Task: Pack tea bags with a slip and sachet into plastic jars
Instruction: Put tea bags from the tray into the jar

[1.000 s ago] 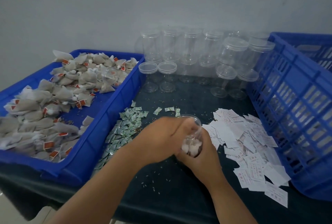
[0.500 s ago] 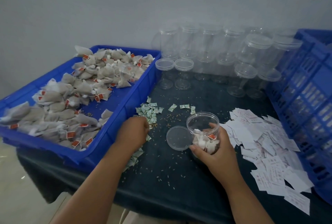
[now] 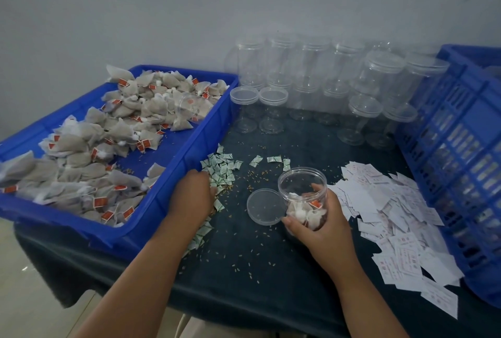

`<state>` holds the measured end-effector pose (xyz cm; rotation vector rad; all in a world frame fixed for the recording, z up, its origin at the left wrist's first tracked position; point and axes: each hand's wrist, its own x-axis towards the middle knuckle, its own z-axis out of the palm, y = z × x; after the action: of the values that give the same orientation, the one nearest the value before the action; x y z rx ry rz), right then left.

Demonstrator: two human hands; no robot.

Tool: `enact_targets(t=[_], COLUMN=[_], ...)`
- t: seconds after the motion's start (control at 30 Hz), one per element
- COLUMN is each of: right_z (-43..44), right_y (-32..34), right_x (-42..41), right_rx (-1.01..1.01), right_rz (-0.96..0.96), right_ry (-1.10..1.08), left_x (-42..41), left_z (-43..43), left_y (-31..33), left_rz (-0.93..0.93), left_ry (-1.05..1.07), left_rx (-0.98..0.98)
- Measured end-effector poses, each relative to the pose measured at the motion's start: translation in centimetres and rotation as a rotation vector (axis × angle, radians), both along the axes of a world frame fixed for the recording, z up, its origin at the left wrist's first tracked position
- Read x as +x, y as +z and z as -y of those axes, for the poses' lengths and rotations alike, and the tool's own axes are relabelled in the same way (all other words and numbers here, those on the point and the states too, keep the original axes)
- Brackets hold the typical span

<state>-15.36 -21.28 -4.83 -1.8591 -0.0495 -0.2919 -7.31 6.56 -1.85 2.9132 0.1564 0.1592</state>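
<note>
Jar [image 3: 301, 183]: I am seeing it standing open, near the front middle of the table [image 3: 244, 289]. The right hand [image 3: 325, 229] is wrapping it from the near side, with thumb and fingers curled round the lower wall. A few tea bags [image 3: 299, 213] are lying in the bottom of it, one showing a red tag. Its lid [image 3: 264, 207] is lying flat just to the left, touching or nearly touching the base.

The left hand [image 3: 193, 196] is resting palm down on the pile of sachets [image 3: 221, 169], beside the blue tray [image 3: 202, 135]. Its fingertips are hidden, so I cannot tell whether it is holding one.

Writing: I am making out green print on the sachets and red print on the white slips [image 3: 393, 218], which are lying heaped to the right of the jar. Both are too small to read.

Containers: the tray is holding a loose heap of grey tea bags with red tags [image 3: 81, 164], and a clear jar [image 3: 189, 105] is lying on its side among them. Empty jars [image 3: 311, 80] are standing stacked along the back wall, most of them with lids on. A blue crate [image 3: 447, 147] is standing at the right edge. Loose grains [image 3: 244, 264] are lying scattered on the dark cloth.
</note>
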Motion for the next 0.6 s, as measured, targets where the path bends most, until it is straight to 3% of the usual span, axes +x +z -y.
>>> enact_targets(t=[0.4, 0.6], right_z=[0.0, -0.2], right_y=[0.3, 0.7], right_x=[-0.2, -0.3], right_rx=[0.013, 0.020], right_rz=[0.007, 0.031], right_ry=[0.012, 0.050], left_x=[-0.3, -2.6], left_z=[1.2, 5.8], left_y=[1.2, 6.9], left_rz=[0.294, 0.254], left_ry=[-0.021, -0.252], left_rx=[-0.302, -0.837])
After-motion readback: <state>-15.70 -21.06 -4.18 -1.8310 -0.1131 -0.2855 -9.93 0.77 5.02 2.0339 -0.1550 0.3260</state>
